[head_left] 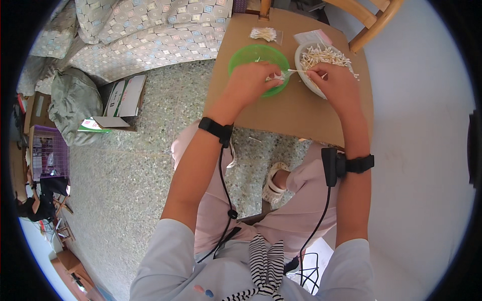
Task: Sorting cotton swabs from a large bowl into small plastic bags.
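Between the closed fingertips of my right hand (335, 84) is a cotton swab (296, 70), its tip pointing left toward the green basket. That hand is over the near edge of a white bowl (298, 59) heaped with loose cotton swabs (321, 54). My left hand (255, 79) is over the round green plastic basket (242, 55), its fingers curled together. Something small and white shows by its fingertips; I cannot make out whether it is held or lies in the basket. Part of the basket's inside is hidden by this hand.
Basket and bowl stand on a brown cardboard-topped table (281, 113). Behind them lie a clear bag of swabs (264, 34) and a pink-and-white packet (315, 37). A wooden chair (369, 22) stands far right, beside a white wall (422, 115). An opened carton (124, 98) is on the floor at left.
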`<state>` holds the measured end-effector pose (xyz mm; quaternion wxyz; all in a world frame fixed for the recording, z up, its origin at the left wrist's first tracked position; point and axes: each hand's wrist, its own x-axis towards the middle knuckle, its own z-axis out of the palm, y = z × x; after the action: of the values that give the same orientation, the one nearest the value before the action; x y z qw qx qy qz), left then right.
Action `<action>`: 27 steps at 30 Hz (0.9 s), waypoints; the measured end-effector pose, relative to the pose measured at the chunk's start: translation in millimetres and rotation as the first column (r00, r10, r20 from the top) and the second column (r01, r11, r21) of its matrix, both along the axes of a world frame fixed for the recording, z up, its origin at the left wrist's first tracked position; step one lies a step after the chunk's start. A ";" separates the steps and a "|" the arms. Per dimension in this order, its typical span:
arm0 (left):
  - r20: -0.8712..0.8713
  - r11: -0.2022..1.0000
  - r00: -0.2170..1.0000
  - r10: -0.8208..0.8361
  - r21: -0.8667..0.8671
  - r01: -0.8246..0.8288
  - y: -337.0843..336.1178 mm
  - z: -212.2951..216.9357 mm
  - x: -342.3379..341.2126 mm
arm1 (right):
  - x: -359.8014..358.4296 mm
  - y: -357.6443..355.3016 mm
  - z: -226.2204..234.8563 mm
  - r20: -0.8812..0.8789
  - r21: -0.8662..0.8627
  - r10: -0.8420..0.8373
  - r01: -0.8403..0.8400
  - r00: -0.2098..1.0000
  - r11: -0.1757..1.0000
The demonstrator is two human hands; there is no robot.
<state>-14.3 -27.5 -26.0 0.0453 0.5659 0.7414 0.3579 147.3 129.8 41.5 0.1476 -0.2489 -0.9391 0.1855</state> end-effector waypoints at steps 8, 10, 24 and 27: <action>0.023 0.993 0.998 0.052 -0.107 -0.049 9.3 -3.8 5.2 | 2.6 3.2 -6.9 0.085 0.089 -0.006 -0.002 0.996 0.996; 0.050 0.987 0.994 0.099 -0.134 -0.091 9.8 -1.4 5.1 | 0.4 -0.3 -3.8 0.049 0.085 -0.007 0.003 0.999 0.996; 0.407 0.986 0.909 0.091 0.090 -0.139 5.7 5.6 3.6 | -14.9 -23.0 -3.6 -0.055 0.124 -0.100 0.106 0.993 0.987; 0.336 0.982 0.940 0.063 0.145 -0.117 4.0 6.0 2.0 | -13.4 -26.6 -0.3 -0.058 0.120 -0.119 0.125 0.991 0.985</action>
<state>-12.2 -23.5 -20.0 0.1060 0.4651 0.7166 0.5088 133.8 103.2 41.2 0.1977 -0.2915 -0.9276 0.1242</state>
